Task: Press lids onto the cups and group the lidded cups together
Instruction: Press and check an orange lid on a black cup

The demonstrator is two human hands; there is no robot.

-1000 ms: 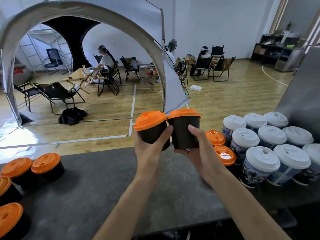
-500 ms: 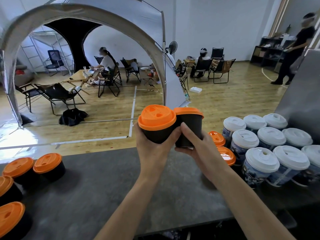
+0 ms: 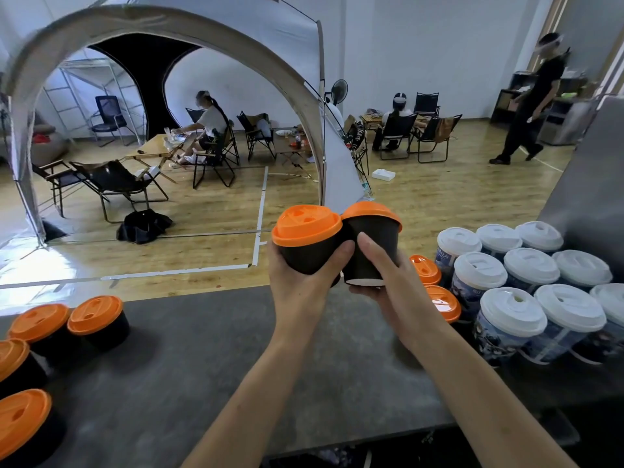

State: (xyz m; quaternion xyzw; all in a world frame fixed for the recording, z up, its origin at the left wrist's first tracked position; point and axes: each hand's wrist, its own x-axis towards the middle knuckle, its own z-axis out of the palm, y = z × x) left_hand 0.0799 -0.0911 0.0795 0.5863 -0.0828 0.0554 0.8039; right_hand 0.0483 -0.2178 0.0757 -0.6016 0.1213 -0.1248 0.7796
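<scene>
My left hand (image 3: 297,282) grips a black cup with an orange lid (image 3: 305,228), tilted toward me above the grey table (image 3: 202,366). My right hand (image 3: 388,282) holds a second black cup with an orange lid (image 3: 373,238), tipped away so its white bottom rim shows. The two cups touch side by side. Several more black cups with orange lids (image 3: 96,315) stand at the table's left edge. Two orange-lidded cups (image 3: 439,304) sit just right of my right hand.
Several tall printed cups with white lids (image 3: 513,312) crowd the table's right side. Beyond the table lie a wooden floor, a grey tent arch (image 3: 162,32), folding chairs, seated people and a walking person (image 3: 530,103). A grey panel (image 3: 594,184) rises at the far right.
Both cups have come together and tilted: the left one toward me, the right one away. My hands rose slightly. A person walked into view at the far right.
</scene>
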